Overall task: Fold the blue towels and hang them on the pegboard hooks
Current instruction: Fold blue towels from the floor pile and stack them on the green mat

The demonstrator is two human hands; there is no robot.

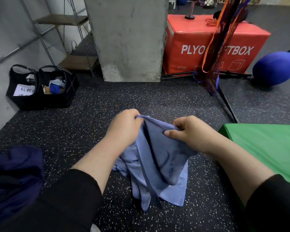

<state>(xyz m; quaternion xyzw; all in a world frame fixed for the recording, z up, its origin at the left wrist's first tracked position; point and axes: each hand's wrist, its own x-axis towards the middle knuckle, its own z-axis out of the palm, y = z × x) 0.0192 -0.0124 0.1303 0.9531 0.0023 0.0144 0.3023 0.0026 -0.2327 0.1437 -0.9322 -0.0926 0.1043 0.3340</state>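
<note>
both hands up in front of the chest, holding one blue towel by its top edge. left hand has its fingers curled round one bunched corner; right hand pinches the same edge, thumb on the near face, fingers behind. hands sit close together w/ a short stretch of edge between them, running left-right. rest of the towel hangs straight down from that edge, so its long axis is vertical, below and a bit toward the body from both hands. lower part is crumpled and twisted, w/ a darker hem band trailing down the middle, and the bottom seems to reach the speckled floor. neither hand is clearly nearer the cloth; both are on it.

judgement: next move prob. turns on that top edge – it needs spreading sideways so the cloth falls flat before any fold. no pegboard or hooks in view.

writing: red box reads "plyo…tbox", middle letters hidden by a hanging net strap. white label on the black bags at far left has chinese characters, partly cut off. faint dark print on the towel, too blurred to read. white tag on the navy cloth at lower left, illegible. green mat on the right, no text.
</note>
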